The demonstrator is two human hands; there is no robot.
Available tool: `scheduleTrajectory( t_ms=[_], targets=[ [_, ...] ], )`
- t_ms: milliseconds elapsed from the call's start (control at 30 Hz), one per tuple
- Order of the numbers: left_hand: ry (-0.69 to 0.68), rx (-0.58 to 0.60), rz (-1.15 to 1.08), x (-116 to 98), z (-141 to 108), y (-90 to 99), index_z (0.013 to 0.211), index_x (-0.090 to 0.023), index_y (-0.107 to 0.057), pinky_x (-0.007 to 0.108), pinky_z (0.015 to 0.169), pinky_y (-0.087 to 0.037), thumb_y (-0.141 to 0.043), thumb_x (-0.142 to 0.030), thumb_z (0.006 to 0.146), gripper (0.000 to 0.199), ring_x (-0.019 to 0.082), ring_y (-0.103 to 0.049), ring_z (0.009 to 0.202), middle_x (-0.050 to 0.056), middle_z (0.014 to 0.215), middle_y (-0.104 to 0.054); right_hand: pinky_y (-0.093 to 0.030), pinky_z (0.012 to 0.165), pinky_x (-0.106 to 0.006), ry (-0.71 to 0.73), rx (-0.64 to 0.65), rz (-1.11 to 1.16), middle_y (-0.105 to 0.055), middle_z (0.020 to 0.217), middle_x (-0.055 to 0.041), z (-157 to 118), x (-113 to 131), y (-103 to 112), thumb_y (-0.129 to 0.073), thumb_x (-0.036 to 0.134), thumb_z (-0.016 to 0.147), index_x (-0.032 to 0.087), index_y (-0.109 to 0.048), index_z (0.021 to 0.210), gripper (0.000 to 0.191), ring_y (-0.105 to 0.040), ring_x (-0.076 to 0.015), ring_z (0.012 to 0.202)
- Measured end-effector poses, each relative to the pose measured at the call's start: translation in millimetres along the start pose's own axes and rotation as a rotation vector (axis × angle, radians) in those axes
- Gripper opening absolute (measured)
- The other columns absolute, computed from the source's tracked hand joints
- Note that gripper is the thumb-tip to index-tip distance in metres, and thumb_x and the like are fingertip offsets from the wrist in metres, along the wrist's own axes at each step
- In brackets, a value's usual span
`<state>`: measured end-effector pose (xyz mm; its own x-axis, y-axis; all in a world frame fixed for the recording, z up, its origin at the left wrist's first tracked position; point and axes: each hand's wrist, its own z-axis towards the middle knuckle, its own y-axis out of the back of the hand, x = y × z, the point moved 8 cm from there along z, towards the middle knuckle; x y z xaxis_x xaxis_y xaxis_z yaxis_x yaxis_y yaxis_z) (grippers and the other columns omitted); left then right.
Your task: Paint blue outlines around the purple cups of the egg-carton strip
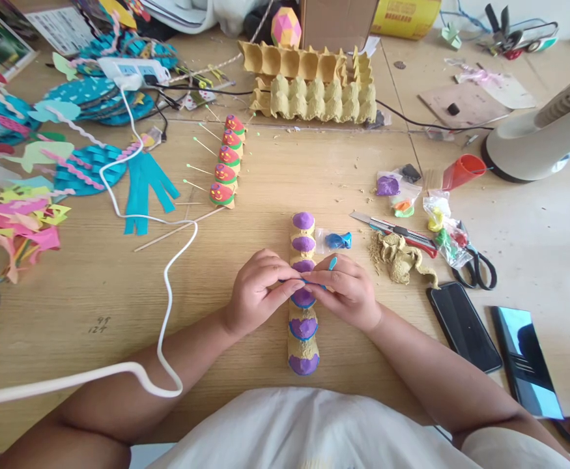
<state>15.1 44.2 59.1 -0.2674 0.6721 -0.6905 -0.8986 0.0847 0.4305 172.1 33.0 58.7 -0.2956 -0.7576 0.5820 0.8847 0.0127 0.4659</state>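
Note:
A strip of egg carton (309,312) lies lengthwise before me, its bumps capped with purple clay (304,365). Thin blue edging runs along the lower rims of the nearer caps. Over the middle of the strip, my left hand (260,290) and my right hand (348,290) meet, fingertips pinched around a thin blue clay strip (318,284). Much of that strip is hidden by the fingers. A small blue piece (333,263) shows on a finger of my right hand. Just beyond the hands is blue clay (338,241) in clear wrapping.
A finished-looking red and green carton caterpillar (225,172) with pins stands at upper left. A white cable (167,280) crosses the left side. At right are a utility knife (397,231), scissors (483,267), a phone (463,326) and clay scraps (399,260). Egg cartons (324,98) sit behind.

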Motion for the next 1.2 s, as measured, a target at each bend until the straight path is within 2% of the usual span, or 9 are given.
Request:
scheduleTrajectory(
  t_ms=[133, 233, 367, 467, 767, 967, 1200],
  targets=[
    [0.002, 0.011, 0.002, 2, -1, -0.5, 0.109, -0.021, -0.075, 0.035, 0.082, -0.053, -0.071, -0.034, 0.100, 0.016, 0.018, -0.067, 0.085, 0.005, 0.093, -0.079, -0.060, 0.071, -0.032, -0.053, -0.021, 0.006, -0.080, 0.092, -0.0056, 1, -3, 2, -0.074, 0.020, 0.096, 0.024, -0.073, 0.109, 0.013, -0.075, -0.0176, 0.079],
    [0.014, 0.006, 0.012, 3, -2, -0.9, 0.116, -0.022, -0.074, 0.035, 0.085, -0.053, -0.079, -0.031, 0.094, 0.025, 0.018, -0.068, 0.089, 0.005, 0.099, -0.080, -0.059, 0.069, -0.031, -0.098, -0.035, 0.010, -0.080, 0.089, -0.0050, 1, -6, 3, -0.073, 0.022, 0.097, 0.024, -0.073, 0.103, 0.006, -0.075, -0.0168, 0.076],
    [0.006, -0.017, 0.021, 2, -2, -0.5, 0.109, -0.023, -0.073, 0.034, 0.083, -0.054, -0.080, -0.016, 0.091, 0.020, 0.017, -0.068, 0.086, 0.003, 0.096, -0.079, -0.058, 0.066, -0.030, -0.119, -0.038, -0.008, -0.080, 0.084, -0.0038, 1, -7, 4, -0.072, 0.025, 0.097, 0.024, -0.073, 0.099, 0.003, -0.072, -0.0162, 0.071],
    [0.015, -0.026, 0.005, 2, -2, -0.1, 0.104, -0.023, -0.074, 0.033, 0.081, -0.055, -0.078, -0.012, 0.092, 0.017, 0.016, -0.068, 0.084, 0.002, 0.092, -0.079, -0.057, 0.067, -0.030, -0.107, -0.035, 0.001, -0.080, 0.085, -0.0045, 2, -7, 4, -0.071, 0.025, 0.098, 0.024, -0.073, 0.099, 0.003, -0.071, -0.0163, 0.072],
    [0.041, -0.019, -0.015, 3, -1, 0.9, 0.096, -0.022, -0.072, 0.034, 0.078, -0.053, -0.074, -0.016, 0.095, 0.007, 0.016, -0.066, 0.079, 0.001, 0.084, -0.075, -0.058, 0.072, -0.032, -0.122, 0.006, 0.071, -0.081, 0.092, -0.0069, 2, -10, 2, -0.067, 0.034, 0.102, 0.023, -0.073, 0.102, 0.013, -0.073, -0.0178, 0.079],
    [0.057, -0.032, 0.005, 8, 0, 1.5, 0.093, -0.022, -0.072, 0.033, 0.078, -0.053, -0.073, -0.019, 0.096, 0.004, 0.016, -0.065, 0.079, 0.001, 0.083, -0.075, -0.057, 0.075, -0.030, -0.188, 0.023, 0.084, -0.080, 0.090, -0.0048, 4, -13, 1, -0.066, 0.023, 0.100, 0.022, -0.070, 0.100, 0.004, -0.072, -0.0165, 0.080],
    [0.151, -0.023, 0.023, 22, -2, -0.3, 0.104, -0.023, -0.078, 0.035, 0.083, -0.056, -0.069, -0.025, 0.100, 0.010, 0.018, -0.071, 0.087, 0.004, 0.094, -0.081, -0.052, 0.069, -0.030, -0.258, 0.033, -0.005, -0.075, 0.080, -0.0023, 2, -24, 1, -0.063, 0.024, 0.102, 0.022, -0.069, 0.093, 0.011, -0.065, -0.0152, 0.071]
  ],
)
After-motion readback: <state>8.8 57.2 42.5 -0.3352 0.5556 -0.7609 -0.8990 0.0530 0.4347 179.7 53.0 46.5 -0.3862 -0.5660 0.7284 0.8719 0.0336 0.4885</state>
